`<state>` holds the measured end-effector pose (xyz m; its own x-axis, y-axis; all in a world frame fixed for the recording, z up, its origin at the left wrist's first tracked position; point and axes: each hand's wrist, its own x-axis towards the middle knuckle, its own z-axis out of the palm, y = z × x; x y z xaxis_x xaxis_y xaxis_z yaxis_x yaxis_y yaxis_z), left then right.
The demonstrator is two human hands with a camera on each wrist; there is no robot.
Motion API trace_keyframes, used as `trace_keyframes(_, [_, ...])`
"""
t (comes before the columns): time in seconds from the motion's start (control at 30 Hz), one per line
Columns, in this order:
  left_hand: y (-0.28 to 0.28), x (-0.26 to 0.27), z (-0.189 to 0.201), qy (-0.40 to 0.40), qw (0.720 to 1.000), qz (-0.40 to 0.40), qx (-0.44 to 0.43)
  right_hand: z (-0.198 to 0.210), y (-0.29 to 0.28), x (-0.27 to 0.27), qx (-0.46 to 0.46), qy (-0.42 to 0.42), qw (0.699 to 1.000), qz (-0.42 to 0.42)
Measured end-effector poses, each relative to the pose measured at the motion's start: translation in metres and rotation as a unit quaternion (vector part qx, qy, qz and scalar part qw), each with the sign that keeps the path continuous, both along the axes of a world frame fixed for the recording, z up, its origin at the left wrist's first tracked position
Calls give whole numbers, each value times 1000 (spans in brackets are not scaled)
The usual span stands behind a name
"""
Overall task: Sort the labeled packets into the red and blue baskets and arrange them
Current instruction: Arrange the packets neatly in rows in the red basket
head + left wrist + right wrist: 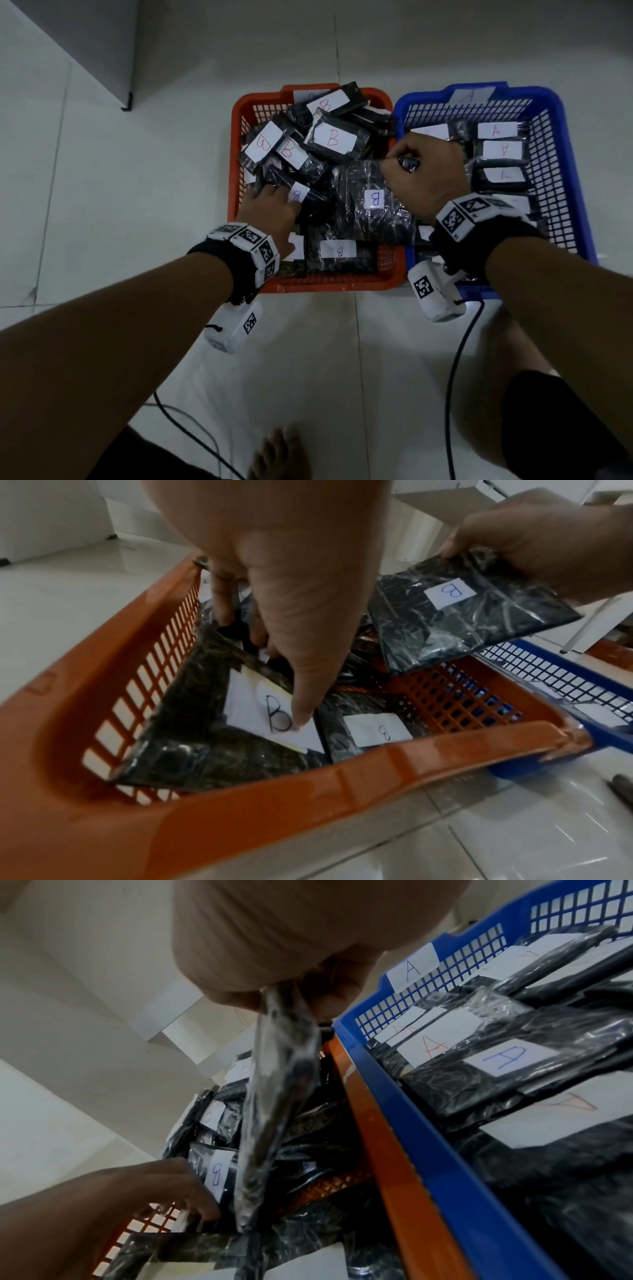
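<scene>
My left hand reaches straight-fingered among B packets in the red basket; my right hand pinches a B packet's top edge, its length hanging down over that basket, beside the blue basket.

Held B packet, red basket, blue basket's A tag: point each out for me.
held B packet (469, 620), left wrist view, on its black wrap below the white label.
red basket (236, 113), head view, on its left rim.
blue basket's A tag (413, 969), right wrist view, on the white paper at the letter.
</scene>
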<state>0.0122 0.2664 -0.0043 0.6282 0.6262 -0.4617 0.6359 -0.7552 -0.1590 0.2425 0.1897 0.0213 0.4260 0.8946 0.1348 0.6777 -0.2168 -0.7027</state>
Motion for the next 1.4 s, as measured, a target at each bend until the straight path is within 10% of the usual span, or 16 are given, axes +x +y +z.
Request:
trace_keyframes(0.4, [39,2,21,-44,943,190,-271,-3,3,-1,-1,18,1000,-3])
trace_keyframes(0.87, [52,-2,33,-58,960,179,-209,-12,10,-18,-102,-1,988,117])
trace_keyframes(1.13, [68,-14,57,-181,848,360,-344,-13,13,-21,-27,8,999,30])
trace_keyframes(1.4, [98,6,73,-381,773,430,-269,-6,13,-8,54,46,991,-113])
